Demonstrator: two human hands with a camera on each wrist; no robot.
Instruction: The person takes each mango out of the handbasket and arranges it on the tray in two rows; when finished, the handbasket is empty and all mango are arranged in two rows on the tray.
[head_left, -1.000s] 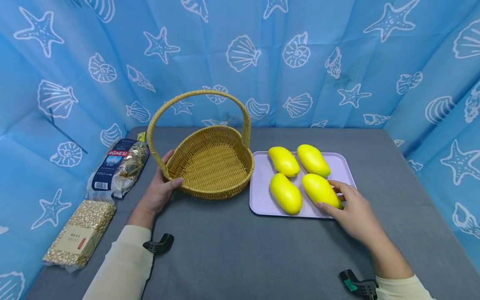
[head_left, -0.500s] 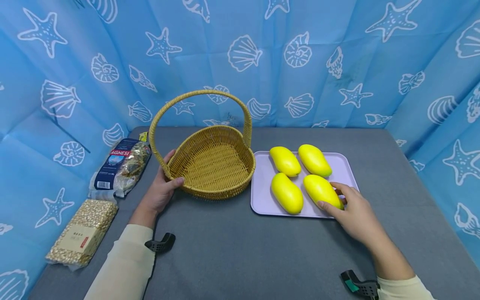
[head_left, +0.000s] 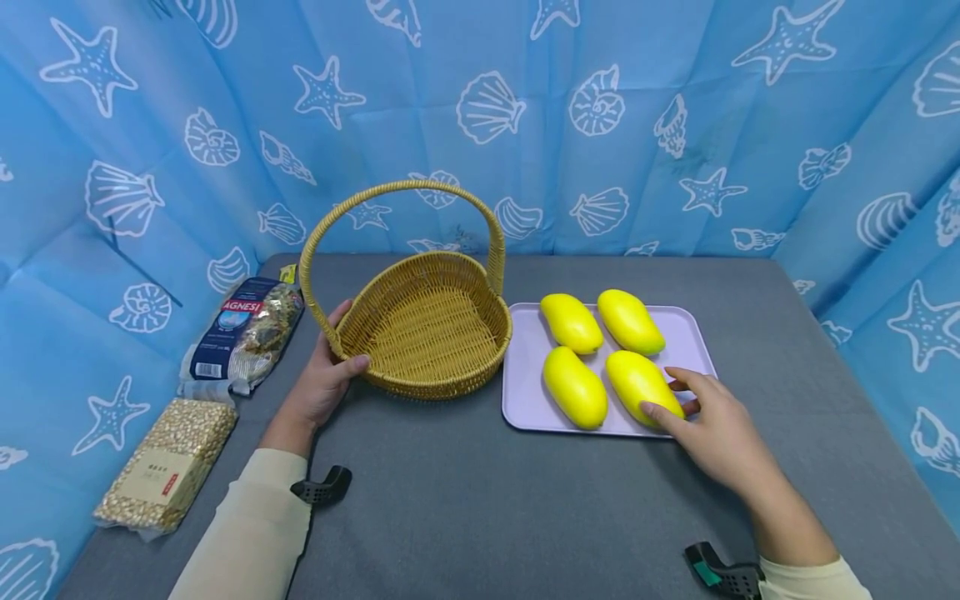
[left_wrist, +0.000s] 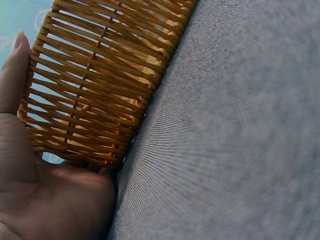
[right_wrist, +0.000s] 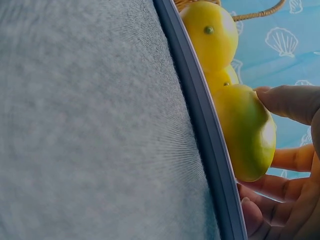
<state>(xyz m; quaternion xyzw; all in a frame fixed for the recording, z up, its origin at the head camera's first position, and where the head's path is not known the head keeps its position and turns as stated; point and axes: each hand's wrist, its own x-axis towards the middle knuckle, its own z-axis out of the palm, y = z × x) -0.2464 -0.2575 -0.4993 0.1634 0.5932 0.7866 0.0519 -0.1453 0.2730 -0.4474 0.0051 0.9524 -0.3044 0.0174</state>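
Observation:
A golden wicker basket (head_left: 431,333) with a tall arched handle stands on the grey table, nothing inside it. My left hand (head_left: 322,383) grips its left side, thumb over the rim; the left wrist view shows the palm against the woven wall (left_wrist: 100,75). Several yellow mangoes lie on a pale lilac tray (head_left: 517,400) to the basket's right. My right hand (head_left: 712,425) is around the front right mango (head_left: 641,383), thumb on its near side and fingers curved about its far end. In the right wrist view, the thumb tip meets that mango's (right_wrist: 245,132) skin.
Left of the basket lie a bag of pasta (head_left: 247,333) marked AGNESI and a clear packet of pale grains or beans (head_left: 168,462). A blue curtain (head_left: 555,150) with seashell prints hangs behind the table (head_left: 480,517) and along both sides.
My right hand has shifted slightly to the right along the front right mango, which stays on the tray. The left hand and basket keep their place; the head view drifts a little.

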